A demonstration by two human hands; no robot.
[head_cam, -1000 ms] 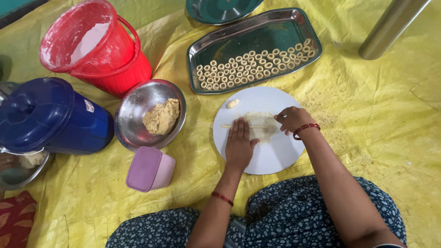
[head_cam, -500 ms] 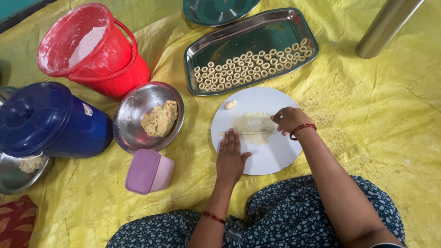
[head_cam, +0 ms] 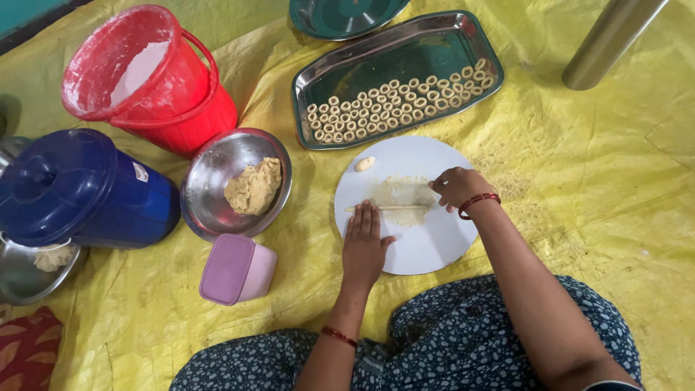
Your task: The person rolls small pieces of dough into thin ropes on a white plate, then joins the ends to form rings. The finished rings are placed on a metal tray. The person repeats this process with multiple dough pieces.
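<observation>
Dough strip (head_cam: 387, 208) on white round board (head_cam: 427, 250); left hand (head_cam: 364, 242) flat, fingers together, on it; right hand (head_cam: 457, 188) pinching its end.

I see my left hand (head_cam: 364, 242) flat on the white board (head_cam: 434, 250), fingertips on a thin dough rope (head_cam: 387, 208); my right hand (head_cam: 457, 187) pinches its far end. Dough rings (head_cam: 394, 105) fill the steel tray (head_cam: 376, 61); a dough bowl (head_cam: 210, 177) sits left
</observation>
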